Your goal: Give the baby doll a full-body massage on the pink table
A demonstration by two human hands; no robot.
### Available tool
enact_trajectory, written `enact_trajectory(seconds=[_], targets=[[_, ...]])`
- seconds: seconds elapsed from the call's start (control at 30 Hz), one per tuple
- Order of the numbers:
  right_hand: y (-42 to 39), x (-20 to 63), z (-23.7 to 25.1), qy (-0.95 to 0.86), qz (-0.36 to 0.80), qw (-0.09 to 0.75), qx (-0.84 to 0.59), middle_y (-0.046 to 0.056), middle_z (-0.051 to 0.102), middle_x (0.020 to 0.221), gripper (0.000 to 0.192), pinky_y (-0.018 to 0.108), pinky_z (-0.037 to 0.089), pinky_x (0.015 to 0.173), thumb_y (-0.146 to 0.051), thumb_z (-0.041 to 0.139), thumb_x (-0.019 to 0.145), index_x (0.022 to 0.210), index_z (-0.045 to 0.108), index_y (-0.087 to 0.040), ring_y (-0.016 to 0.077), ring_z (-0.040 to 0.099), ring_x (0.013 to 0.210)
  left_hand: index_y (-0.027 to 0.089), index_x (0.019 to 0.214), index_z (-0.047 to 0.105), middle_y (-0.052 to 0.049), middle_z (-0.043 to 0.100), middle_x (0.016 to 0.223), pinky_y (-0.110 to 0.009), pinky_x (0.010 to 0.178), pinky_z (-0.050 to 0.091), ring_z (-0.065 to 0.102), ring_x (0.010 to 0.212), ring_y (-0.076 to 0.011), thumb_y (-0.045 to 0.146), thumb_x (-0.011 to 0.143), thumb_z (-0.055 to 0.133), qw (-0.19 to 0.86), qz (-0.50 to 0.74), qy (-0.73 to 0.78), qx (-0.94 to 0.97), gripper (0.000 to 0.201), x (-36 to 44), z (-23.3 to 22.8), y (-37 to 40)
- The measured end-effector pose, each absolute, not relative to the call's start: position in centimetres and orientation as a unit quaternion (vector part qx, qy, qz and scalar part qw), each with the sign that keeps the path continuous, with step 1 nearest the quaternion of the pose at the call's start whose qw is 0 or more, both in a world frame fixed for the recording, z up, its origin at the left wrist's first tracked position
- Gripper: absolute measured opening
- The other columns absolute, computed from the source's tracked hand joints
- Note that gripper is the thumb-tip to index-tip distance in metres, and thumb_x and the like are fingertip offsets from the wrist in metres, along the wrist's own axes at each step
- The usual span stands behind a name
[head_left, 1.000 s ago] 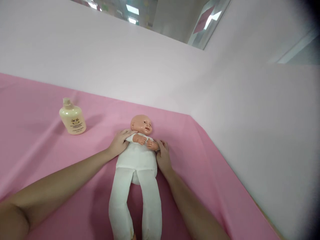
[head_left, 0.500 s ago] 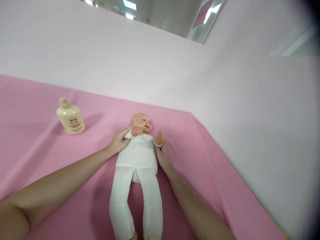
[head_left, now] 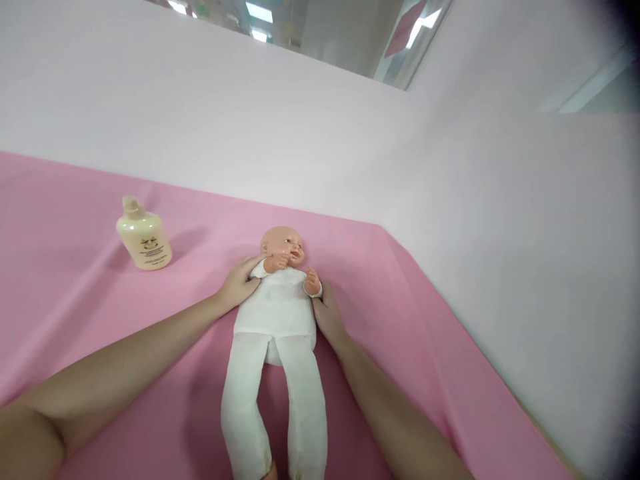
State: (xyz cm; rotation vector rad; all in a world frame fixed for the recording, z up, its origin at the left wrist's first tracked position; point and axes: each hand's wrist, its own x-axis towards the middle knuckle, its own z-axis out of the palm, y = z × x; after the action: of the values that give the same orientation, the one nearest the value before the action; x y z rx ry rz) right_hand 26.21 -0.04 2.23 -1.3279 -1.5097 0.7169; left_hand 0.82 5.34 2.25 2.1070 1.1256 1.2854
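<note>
On pink cloth [head_left: 400,320]: doll [head_left: 275,310], on its back, centre, right of bottle [head_left: 146,243]. Held at both sides by left hand [head_left: 239,284] and right hand [head_left: 329,313], curled round its arms. Probably light, soft-bodied, hard smooth head; best grasped round torso.

"What's at the left of the frame?"
"A glossy, pale-yellow, broad-shouldered bottle [head_left: 145,245] with dark print, standing on creased pink cloth [head_left: 60,220]."
"And at the top?"
"A glassy, straight-edged panel [head_left: 340,40] in the plain white wall [head_left: 200,120]."
</note>
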Motion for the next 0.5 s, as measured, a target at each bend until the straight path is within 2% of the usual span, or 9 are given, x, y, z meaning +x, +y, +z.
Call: enact_trajectory(seconds=[0.23, 0.5], targets=[[0.25, 26.33, 1.87, -0.623, 0.295, 0.488, -0.536, 0.006, 0.058, 0.141, 0.048, 0.048, 0.037, 0.116, -0.025, 0.051, 0.084, 0.132, 0.058, -0.026, 0.0259, 0.051, 0.131, 0.017, 0.138, 0.056, -0.012, 0.065, 0.134, -0.050, 0.110, 0.046, 0.058, 0.127, -0.0305, 0.015, 0.076, 0.049, 0.212, 0.465, 0.404, 0.759, 0.062, 0.75, 2.13, 5.40], [0.15, 26.22, 1.96, -0.621, 0.292, 0.490, -0.537, 0.006, 0.060, 0.140, 0.047, 0.048, 0.039, 0.115, -0.026, 0.052, 0.085, 0.132, 0.058, -0.027, 0.0253, 0.053, 0.128, 0.021, 0.137, 0.056, -0.008, 0.065, 0.134, -0.049, 0.110, 0.046, 0.058, 0.127, -0.0289, 0.013, 0.075, 0.049, 0.212, 0.462, 0.411, 0.757, 0.063, 0.69, 1.99, 5.54]])
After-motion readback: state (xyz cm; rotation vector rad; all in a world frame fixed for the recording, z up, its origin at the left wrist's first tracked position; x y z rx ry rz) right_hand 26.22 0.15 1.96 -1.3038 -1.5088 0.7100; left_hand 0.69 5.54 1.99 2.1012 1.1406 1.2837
